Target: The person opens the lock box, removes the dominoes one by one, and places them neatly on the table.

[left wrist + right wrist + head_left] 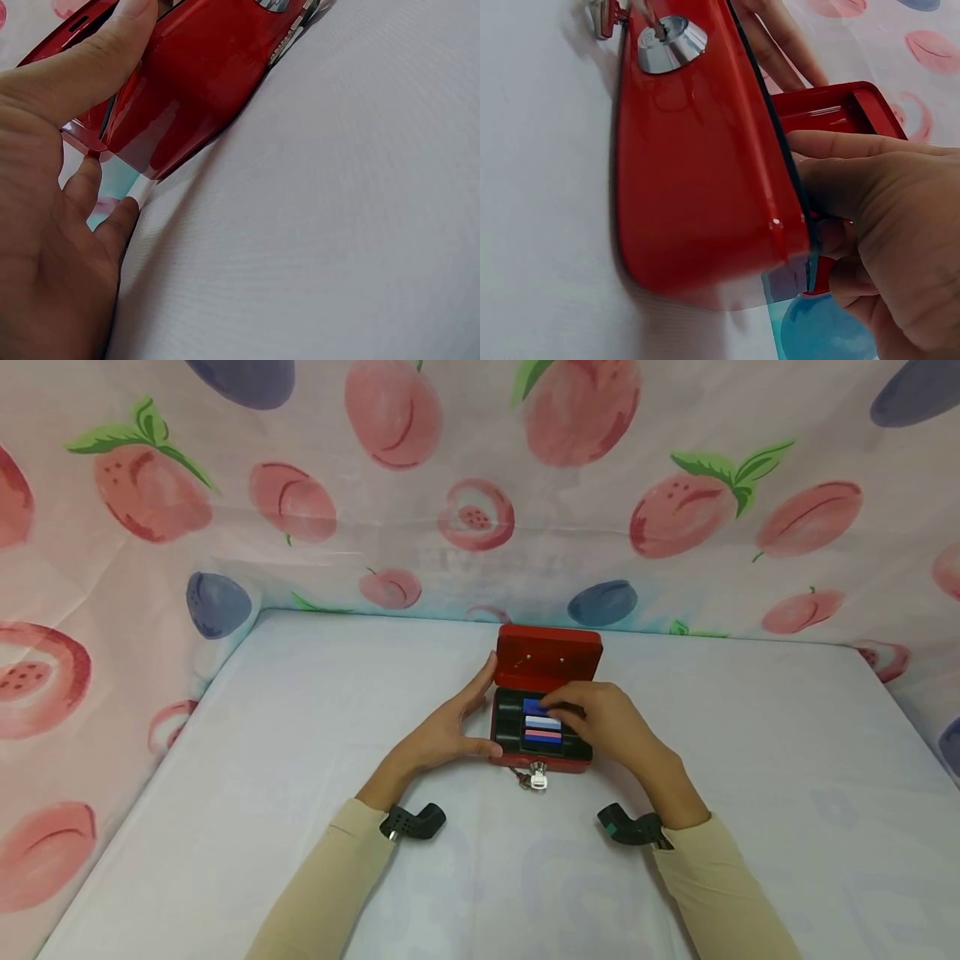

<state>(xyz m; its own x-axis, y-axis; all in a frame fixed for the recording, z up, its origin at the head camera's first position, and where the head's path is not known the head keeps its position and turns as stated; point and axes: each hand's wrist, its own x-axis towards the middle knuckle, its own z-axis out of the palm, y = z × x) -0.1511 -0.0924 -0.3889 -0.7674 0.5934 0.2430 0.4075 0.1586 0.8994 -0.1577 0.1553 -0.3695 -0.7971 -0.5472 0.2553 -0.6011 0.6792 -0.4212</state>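
Observation:
A red metal cash box (542, 763) stands with its lid (549, 657) raised. Its black tray (509, 720) carries small rectangular pieces: a blue piece (531, 706) at the back, a white and blue piece (542, 723), and a pink and blue piece (542, 737) in front. My left hand (442, 733) spans the box's left side, thumb on the front corner, a straight finger against the lid. My right hand (611, 718) reaches over the tray, thumb and finger pinching at the blue piece. In the right wrist view, the box wall (697, 187) hides those fingertips.
Keys (537, 777) hang at the lock on the box's front. A white cloth (337, 693) covers the table. Behind it and at the left rises a fruit-patterned curtain (540, 552). Black wrist cameras (417, 822) are strapped to both forearms.

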